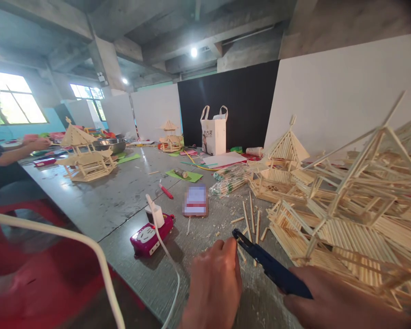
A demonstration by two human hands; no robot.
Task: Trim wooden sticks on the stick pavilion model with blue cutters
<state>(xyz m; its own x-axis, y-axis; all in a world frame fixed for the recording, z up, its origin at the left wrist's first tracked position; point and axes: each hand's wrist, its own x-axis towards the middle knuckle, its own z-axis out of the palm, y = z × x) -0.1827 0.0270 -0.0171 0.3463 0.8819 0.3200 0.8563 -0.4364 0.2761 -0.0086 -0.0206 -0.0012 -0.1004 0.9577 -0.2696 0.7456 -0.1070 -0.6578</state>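
Observation:
My right hand [335, 304] grips a dark blue tool [270, 267], probably a cutter or pliers, whose tip points up and left over the table. My left hand [214, 285] rests on the grey table [123, 192] beside the tool's tip, fingers curled, thumb and forefinger pinched close at the tip; whether it holds a small stick I cannot tell. Loose bamboo sticks [251, 219] lie just beyond both hands. Directly right of the hands lies a large stick-built roof frame [356, 214].
A pink power strip [149, 237] with a white charger and cable [99, 260] lies left of my hands. Beyond are a phone [196, 201], a red pen [166, 191], a bundle of sticks [231, 180], stick pavilions [84, 157], a white bag [213, 130]. Another person's arm [17, 153] rests far left.

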